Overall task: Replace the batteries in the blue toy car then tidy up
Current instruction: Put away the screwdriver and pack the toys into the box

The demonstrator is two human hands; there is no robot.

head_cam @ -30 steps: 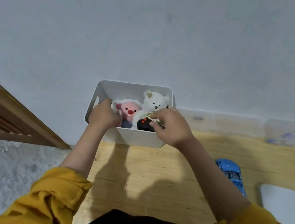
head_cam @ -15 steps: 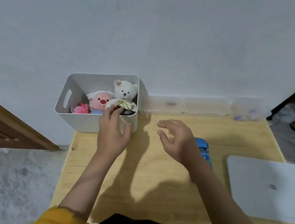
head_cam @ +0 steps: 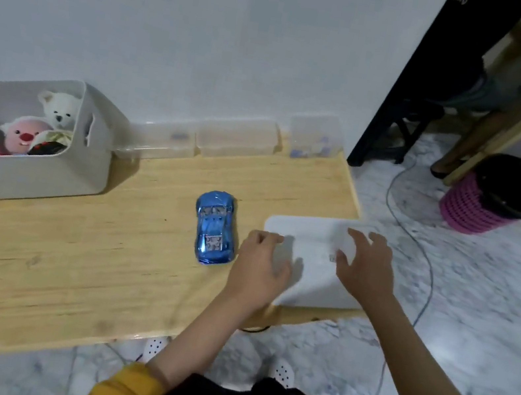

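The fingers of the right hand are spreading loose and straight above the white flat board, holding nothing; whether they are touching it cannot be told through the blur. The left hand is hanging over the board's near-left edge with its fingers lightly bent, also gripping nothing. Both forearms are reaching in from six o'clock out of mustard sleeves.

The blue toy car is lying on the wooden table, just beside the left hand at its nine o'clock, nose pointing to twelve. Its shiny underside seems to be facing up, though that is hard to confirm. At ten o'clock, well apart from the car, the white bin is sitting with plush toys inside. Clear plastic boxes are lining the wall at twelve o'clock.

Judging from this, the person is setting up a work area, and the battery swap looks not yet begun. The next move probably calls for taking up the car and finding its battery cover.
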